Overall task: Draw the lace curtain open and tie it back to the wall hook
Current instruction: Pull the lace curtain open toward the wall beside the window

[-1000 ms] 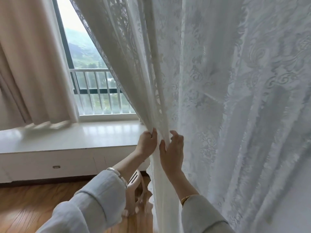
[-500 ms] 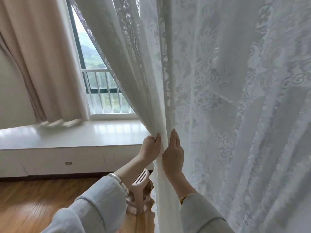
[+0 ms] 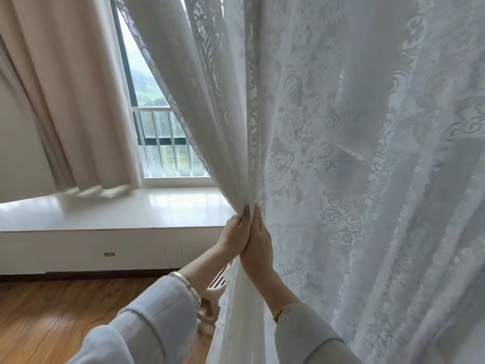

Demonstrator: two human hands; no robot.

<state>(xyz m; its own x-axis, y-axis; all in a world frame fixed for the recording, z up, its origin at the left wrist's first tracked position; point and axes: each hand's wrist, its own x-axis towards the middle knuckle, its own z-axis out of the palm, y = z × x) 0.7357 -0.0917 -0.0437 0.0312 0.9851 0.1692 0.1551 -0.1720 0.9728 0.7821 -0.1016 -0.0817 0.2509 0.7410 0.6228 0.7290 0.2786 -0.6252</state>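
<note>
— Since the earlier frame, both hands have closed in on each other; what are they doing with the lace curtain (image 3: 328, 153)?

— They meet at its gathered edge, above the window ledge (image 3: 105, 211). The left hand (image 3: 234, 237) curls around the bunched folds, and the right hand (image 3: 258, 245) lies against them with fingers (image 3: 256, 219) nearly straight, palm pressing the fabric toward the left one.

— Does the right thumb pinch the cloth?

— That is hidden, so it cannot be told. The curtain hangs across the right of the view, with the beige drape (image 3: 65, 88) well apart at the left and a stool (image 3: 212, 298), seemingly, behind the wrists
</note>
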